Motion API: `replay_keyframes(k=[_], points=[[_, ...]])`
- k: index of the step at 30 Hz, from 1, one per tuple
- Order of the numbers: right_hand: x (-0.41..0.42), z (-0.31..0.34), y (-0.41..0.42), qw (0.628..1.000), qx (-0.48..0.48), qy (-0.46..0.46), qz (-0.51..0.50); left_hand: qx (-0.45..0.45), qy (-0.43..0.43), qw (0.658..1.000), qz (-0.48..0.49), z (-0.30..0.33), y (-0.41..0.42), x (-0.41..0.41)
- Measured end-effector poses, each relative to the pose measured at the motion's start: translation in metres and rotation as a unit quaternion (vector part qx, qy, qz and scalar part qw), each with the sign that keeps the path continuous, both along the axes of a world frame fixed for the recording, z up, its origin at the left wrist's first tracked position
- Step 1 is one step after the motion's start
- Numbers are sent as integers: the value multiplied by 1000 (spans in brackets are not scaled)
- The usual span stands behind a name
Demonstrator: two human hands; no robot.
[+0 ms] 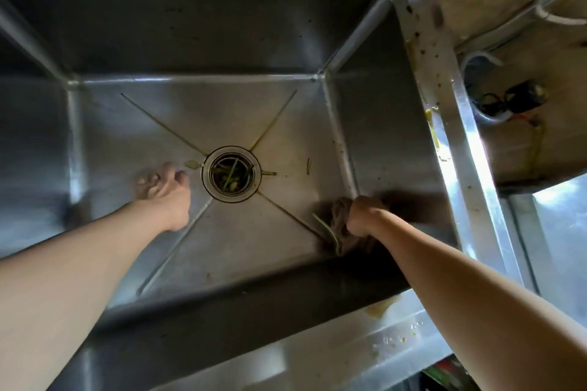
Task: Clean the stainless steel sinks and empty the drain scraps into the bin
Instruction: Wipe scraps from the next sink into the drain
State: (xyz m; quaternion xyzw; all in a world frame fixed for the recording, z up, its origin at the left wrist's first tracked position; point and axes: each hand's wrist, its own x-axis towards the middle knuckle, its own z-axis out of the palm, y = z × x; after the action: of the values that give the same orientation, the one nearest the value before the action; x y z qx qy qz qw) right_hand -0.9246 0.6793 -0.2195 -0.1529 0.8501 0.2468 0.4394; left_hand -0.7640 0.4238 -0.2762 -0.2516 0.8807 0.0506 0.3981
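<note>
Down at the bottom of the steel sink [197, 111], my left hand [165, 187] sits just left of the round drain [231, 173]. Its fingers are curled, but the picture is too blurry for me to tell if it holds anything. Green scraps [231, 175] lie inside the drain. My right hand [365, 216] squeezes a brown cloth [341, 225] against the near right corner. A green stalk [325, 228] lies beside the cloth.

no readable text, labels or numbers
</note>
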Motion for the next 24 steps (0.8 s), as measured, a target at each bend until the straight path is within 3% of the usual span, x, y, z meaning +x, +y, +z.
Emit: replay_keyframes(k=[7, 14, 18, 24], points=[[7, -43, -6, 989, 47, -99, -97, -18, 1, 1000, -25, -11, 4, 0], [16, -61, -55, 973, -45, 14, -228, -22, 19, 998, -52, -10, 3, 5], [19, -66, -95, 936, -99, 68, -330, -15, 16, 999, -46, -10, 7, 3], [42, -67, -147, 894, -266, 6, -360, -4, 23, 999, -33, -12, 1, 5]])
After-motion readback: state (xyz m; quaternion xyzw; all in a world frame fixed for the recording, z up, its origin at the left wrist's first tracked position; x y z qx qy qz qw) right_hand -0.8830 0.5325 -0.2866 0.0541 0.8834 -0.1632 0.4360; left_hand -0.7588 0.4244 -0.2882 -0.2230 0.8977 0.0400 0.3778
